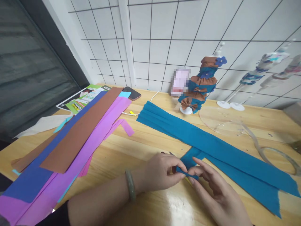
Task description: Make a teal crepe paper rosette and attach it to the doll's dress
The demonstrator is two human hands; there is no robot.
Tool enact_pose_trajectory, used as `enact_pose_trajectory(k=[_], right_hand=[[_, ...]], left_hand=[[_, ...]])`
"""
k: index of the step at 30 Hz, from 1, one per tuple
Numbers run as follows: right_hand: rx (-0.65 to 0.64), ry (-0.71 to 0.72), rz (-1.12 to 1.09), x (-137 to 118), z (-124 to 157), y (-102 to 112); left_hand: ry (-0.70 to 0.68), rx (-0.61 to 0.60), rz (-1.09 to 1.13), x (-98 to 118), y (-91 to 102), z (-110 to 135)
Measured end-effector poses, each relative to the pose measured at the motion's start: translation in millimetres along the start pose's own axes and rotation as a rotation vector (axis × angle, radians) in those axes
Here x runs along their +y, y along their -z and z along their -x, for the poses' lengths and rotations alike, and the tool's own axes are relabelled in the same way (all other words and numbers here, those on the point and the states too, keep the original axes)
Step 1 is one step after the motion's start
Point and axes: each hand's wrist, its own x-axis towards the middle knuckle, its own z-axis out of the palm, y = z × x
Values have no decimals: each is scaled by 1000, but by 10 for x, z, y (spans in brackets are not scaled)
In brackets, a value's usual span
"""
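My left hand (161,171) and my right hand (215,190) meet near the table's front edge. Between them is the narrow folded end of a teal strip (191,157) of what looks like crepe paper. Each hand pinches this end between thumb and fingertips. Its far part runs up to long teal sheets (211,138) that lie slantwise across the table, and whether it joins them I cannot tell. Under my hands something dark and yellow peeks out, mostly hidden.
Brown sheets (87,125), purple sheets (77,166) and a blue sheet (30,185) are piled at the left. Behind lies a phone (132,93). A ruffled brown-and-teal doll-like figure (202,83) stands at the back, near a transparent tape roll (279,160) and white stands (223,104).
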Motion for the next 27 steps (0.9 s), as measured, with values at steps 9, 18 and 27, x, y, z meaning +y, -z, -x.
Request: enact_pose_trajectory(k=[9, 18, 27], right_hand=[[1, 48, 101, -24, -7, 1], [53, 86, 78, -28, -38, -37], [75, 33, 12, 13, -28, -126]], left_hand=[[-14, -17, -15, 8, 12, -12], [-85, 7, -60, -19, 1, -14], [-173, -41, -204, -85, 17, -8]])
